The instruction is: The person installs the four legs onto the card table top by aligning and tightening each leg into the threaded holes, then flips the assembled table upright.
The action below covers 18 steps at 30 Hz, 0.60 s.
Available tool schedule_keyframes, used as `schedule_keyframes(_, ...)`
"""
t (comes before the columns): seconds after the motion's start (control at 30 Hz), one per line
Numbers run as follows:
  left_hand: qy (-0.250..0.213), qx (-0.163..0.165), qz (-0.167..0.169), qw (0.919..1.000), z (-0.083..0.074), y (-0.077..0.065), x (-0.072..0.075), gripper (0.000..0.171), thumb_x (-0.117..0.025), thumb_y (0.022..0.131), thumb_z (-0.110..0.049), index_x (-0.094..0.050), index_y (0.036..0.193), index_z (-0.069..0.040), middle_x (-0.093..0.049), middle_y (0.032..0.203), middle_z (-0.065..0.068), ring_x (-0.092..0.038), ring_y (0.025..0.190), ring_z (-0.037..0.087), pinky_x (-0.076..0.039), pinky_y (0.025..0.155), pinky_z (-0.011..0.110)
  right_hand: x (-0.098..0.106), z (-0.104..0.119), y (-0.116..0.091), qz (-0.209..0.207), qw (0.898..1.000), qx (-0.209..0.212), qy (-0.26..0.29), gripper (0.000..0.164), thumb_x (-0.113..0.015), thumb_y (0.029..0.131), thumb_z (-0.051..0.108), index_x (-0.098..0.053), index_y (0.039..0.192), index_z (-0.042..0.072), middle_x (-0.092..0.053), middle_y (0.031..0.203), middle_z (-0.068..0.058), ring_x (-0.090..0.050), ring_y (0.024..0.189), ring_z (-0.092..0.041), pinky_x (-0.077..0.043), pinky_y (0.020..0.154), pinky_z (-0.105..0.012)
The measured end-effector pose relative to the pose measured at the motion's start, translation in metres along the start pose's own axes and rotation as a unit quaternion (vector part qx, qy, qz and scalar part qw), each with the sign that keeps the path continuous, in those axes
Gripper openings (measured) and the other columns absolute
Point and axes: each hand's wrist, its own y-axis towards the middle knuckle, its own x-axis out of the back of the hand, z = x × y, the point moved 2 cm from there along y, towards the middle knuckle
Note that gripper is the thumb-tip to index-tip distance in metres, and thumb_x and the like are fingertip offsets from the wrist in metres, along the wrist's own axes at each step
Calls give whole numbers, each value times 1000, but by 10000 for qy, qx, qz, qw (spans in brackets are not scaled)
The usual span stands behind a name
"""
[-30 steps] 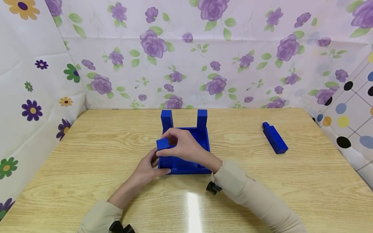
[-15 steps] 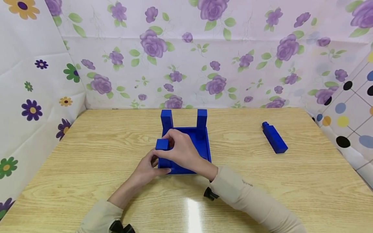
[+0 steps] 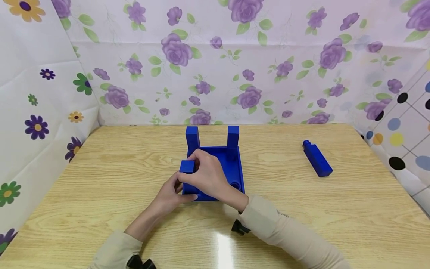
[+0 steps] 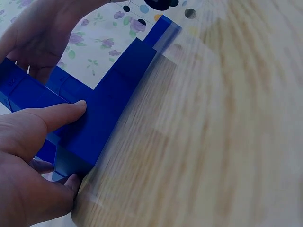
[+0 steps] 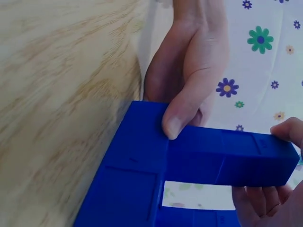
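Note:
A square blue tabletop (image 3: pixel 231 168) with a raised rim lies underside up on the wooden table, like a small toy table turned over. Two square legs stand at its far corners, the far left leg (image 3: pixel 192 138) and the far right leg (image 3: pixel 233 138). A third, near left leg (image 5: pixel 222 153) stands upright at the near left corner. My right hand (image 3: pixel 208 175) pinches its top between thumb and fingers. My left hand (image 3: pixel 168 196) grips that corner of the tabletop, thumb over the rim (image 4: pixel 90 137) and fingers round the outer side.
A loose blue leg (image 3: pixel 317 160) with a threaded peg (image 3: pixel 306 143) lies on the table to the right. At the tabletop's near right corner is a round socket (image 3: pixel 236 185). Patterned cloth (image 3: pixel 215 86) closes off the back and sides.
My right wrist has swung left and toward me, and the pinched leg's top has turned to sit squarer. The near right socket has come into sight. My left hand stays put.

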Motion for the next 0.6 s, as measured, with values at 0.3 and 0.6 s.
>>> schedule_keyframes(0.3,52,90,-62,9999,1,1,0,77,-76,83,-7,-34,147,-8,-34,150,15,-30,138,36,-28,110,52,12,9,2,754,9964,-147,-361,34,-78,82,31,-66,106,10,-59,82,5,-55,72,-11,-45,59,-23)
schedule_keyframes(0.6,-38,160,-200,9997,-1,4,-2,84,-78,79,-2,-31,149,-7,-42,143,20,-37,135,37,-35,107,47,59,-19,-6,1391,9875,-111,737,40,-74,87,20,-63,122,5,-66,113,-5,-62,101,-18,-52,86,-33)
